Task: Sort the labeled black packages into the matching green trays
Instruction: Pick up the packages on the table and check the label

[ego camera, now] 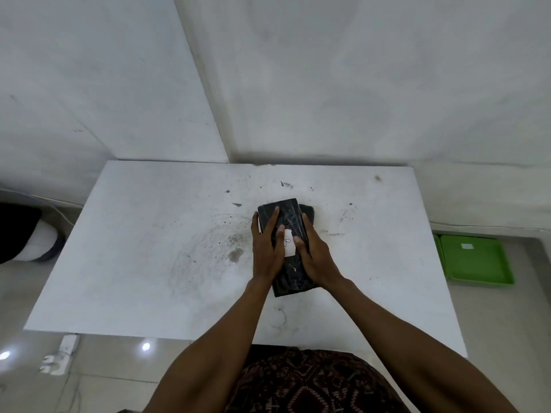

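Observation:
A black plastic-wrapped package point(287, 217) lies at the middle of the white table point(149, 248), with a white label point(288, 244) that reads "B". My left hand point(266, 248) grips its left side, fingers laid over the top. My right hand point(316, 253) grips its right side, thumb on the label. Another black package point(308, 212) peeks out from under its far right corner. A green tray point(474, 259) with a small white label sits on the floor to the right of the table.
The table stands against white walls that meet in a corner behind it. A second green tray edge point(437, 248) shows beside the first. A power strip point(61, 354) and cable lie on the floor at the left, near a black and white object point(26, 234).

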